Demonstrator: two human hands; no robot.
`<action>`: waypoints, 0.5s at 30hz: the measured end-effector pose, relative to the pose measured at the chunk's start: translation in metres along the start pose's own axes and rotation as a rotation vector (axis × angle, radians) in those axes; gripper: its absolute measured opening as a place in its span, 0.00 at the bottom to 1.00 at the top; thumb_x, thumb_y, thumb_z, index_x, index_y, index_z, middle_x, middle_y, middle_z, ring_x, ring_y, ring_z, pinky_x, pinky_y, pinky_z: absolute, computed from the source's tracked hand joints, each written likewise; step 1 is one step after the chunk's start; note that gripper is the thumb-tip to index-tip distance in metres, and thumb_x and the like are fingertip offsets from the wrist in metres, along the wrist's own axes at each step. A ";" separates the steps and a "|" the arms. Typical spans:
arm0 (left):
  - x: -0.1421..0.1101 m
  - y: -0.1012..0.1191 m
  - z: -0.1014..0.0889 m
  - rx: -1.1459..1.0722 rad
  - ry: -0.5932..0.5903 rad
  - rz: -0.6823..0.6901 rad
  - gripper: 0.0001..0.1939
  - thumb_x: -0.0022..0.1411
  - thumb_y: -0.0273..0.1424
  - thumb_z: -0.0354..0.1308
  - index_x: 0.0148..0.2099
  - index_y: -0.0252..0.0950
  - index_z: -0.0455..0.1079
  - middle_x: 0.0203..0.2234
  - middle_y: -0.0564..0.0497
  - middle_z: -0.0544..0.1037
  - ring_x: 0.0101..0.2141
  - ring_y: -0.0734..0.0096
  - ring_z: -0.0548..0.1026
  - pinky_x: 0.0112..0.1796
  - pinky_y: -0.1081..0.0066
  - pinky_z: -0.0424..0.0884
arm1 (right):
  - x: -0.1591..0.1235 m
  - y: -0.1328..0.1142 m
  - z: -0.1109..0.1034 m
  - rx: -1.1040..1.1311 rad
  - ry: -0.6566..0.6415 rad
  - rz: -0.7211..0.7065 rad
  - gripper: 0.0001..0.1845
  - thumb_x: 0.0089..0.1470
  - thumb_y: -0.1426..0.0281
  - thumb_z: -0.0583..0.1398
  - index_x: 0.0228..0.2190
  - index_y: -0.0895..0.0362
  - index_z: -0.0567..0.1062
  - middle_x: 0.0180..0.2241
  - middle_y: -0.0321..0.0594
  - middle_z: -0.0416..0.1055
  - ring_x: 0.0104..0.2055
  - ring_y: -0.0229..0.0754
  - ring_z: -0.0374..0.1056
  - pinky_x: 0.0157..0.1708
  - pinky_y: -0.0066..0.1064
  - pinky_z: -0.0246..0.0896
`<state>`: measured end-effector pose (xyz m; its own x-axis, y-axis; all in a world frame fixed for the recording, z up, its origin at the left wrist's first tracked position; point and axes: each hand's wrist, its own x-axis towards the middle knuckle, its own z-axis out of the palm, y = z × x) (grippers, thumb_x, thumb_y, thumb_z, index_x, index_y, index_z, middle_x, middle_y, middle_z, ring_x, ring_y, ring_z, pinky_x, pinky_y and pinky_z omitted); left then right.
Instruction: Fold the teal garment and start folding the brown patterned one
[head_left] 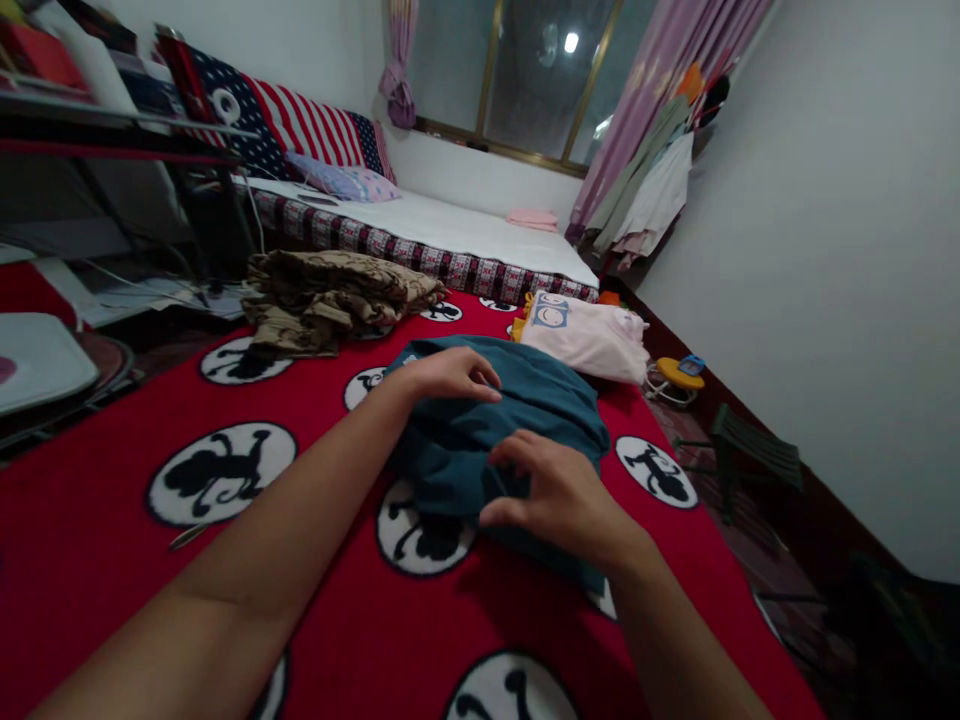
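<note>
Cloth, dark teal and soft-looking (551,405), lies rumpled on the red blanket with white circles (360,640). Left hand (454,375) and right hand (559,490) have bent fingers, thumbs apart. Gentle strokes toward the blanket's edges should stop bunching.

Left of the left hand (454,375), the red blanket (319,400) has room; brown cloth (337,295) blocks ahead-left, white cloth (585,335) ahead-right.
</note>
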<state>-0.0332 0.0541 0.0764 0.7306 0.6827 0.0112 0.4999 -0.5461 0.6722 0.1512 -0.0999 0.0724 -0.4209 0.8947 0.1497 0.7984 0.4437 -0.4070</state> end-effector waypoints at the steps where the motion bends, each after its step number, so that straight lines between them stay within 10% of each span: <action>1: -0.008 -0.001 -0.013 0.047 0.054 -0.071 0.23 0.53 0.45 0.60 0.44 0.32 0.78 0.36 0.45 0.82 0.37 0.62 0.79 0.37 0.73 0.70 | 0.000 -0.010 0.006 -0.099 -0.048 -0.041 0.24 0.41 0.57 0.70 0.40 0.51 0.75 0.37 0.38 0.73 0.37 0.43 0.68 0.31 0.30 0.57; 8: -0.036 -0.010 -0.043 0.379 0.234 -0.543 0.23 0.47 0.51 0.63 0.35 0.37 0.80 0.18 0.48 0.78 0.26 0.63 0.77 0.33 0.70 0.69 | 0.008 -0.006 0.038 -0.126 0.060 0.019 0.10 0.46 0.76 0.59 0.33 0.53 0.74 0.34 0.39 0.74 0.36 0.44 0.69 0.34 0.30 0.57; 15: -0.026 -0.005 -0.040 0.253 0.648 -0.347 0.21 0.54 0.47 0.60 0.41 0.37 0.81 0.34 0.46 0.82 0.36 0.61 0.78 0.40 0.69 0.70 | 0.024 0.030 0.028 0.719 0.618 0.364 0.10 0.48 0.64 0.60 0.32 0.56 0.75 0.29 0.34 0.73 0.32 0.40 0.66 0.33 0.27 0.58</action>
<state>-0.0736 0.0584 0.1023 0.1338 0.9399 0.3143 0.7985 -0.2901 0.5276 0.1534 -0.0665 0.0387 0.2551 0.9299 0.2651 0.2994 0.1847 -0.9361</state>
